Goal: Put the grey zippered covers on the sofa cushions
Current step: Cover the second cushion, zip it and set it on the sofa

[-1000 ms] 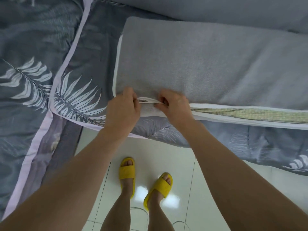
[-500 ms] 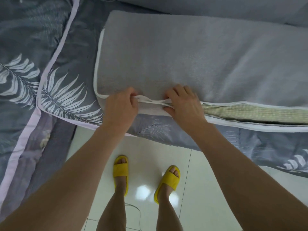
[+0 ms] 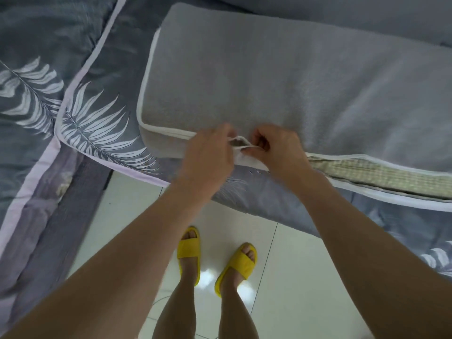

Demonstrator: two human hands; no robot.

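Observation:
A long cushion in a grey cover (image 3: 281,89) with white piping lies flat on a bed, its near side facing me. The zipper opening runs along that side. To the right it gapes and shows the greenish checked cushion (image 3: 381,177) inside. My left hand (image 3: 208,155) pinches the white edge of the cover at the left end of the opening. My right hand (image 3: 276,148) pinches the same white edge just to the right, its fingers curled. Between the hands the edge bulges up in a small loop (image 3: 241,141).
A dark grey bedspread with white leaf print (image 3: 93,133) lies under the cushion and hangs over the bed edge. More grey fabric (image 3: 342,13) lies at the back. Below are white floor tiles (image 3: 293,277) and my feet in yellow slippers (image 3: 188,250).
My hands have come closer together on the cover's white edge, and the right fingers have curled tighter. The edge between them now bulges up in a loop. The view has shifted slightly.

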